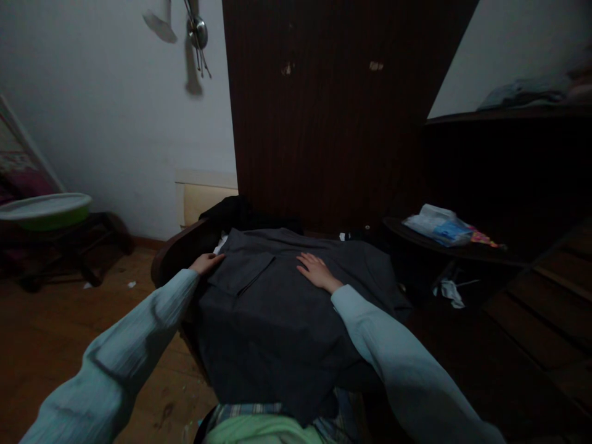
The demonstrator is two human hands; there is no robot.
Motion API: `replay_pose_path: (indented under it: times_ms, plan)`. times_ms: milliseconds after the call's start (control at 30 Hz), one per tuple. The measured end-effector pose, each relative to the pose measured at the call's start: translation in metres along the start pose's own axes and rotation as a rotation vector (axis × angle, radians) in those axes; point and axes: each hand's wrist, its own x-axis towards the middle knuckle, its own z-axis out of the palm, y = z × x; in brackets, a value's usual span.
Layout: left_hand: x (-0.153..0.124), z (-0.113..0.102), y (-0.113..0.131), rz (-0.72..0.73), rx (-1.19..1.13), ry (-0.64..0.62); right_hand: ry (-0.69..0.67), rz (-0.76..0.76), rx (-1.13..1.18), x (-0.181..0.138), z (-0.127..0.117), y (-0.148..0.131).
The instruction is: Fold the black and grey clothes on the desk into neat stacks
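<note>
Dark grey cloth [277,333] — spread wide before the dark wooden panel [333,135], just right of the curved wooden arm [169,253], near edge hanging low. Right hand [320,272] open, palm down on the cloth's far half; left hand [208,264] touching the left edge — can't tell whether pinching it or simply resting there.

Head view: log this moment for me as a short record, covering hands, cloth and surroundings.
Left hand: at the left edge of the dark grey cloth; grip unclear
Right hand: laid flat on the cloth, fingers extended
Cloth: spread out, creased, flap near left hand
Left side: green basin
Right side: plastic packet
Light: dim
</note>
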Motion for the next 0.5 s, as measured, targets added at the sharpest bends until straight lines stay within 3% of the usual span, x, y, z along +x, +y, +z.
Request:
replay_pose_path:
  times_ms: [100,167,367,500]
  plan:
    - [-0.007,-0.007,-0.008,-0.029,-0.134,-0.122,0.030,-0.008,-0.017,-0.002,0.000,-0.001]
    - [-0.010,-0.007,-0.013,0.006,-0.156,-0.124,0.063,-0.033,-0.039,-0.004,-0.002,-0.003]
    - [-0.015,0.007,-0.019,0.207,0.018,0.222,0.067,-0.305,-0.162,-0.007,-0.018,-0.017]
    - [-0.018,0.008,-0.019,0.248,0.058,0.232,0.015,-0.317,-0.116,0.002,-0.027,-0.037]
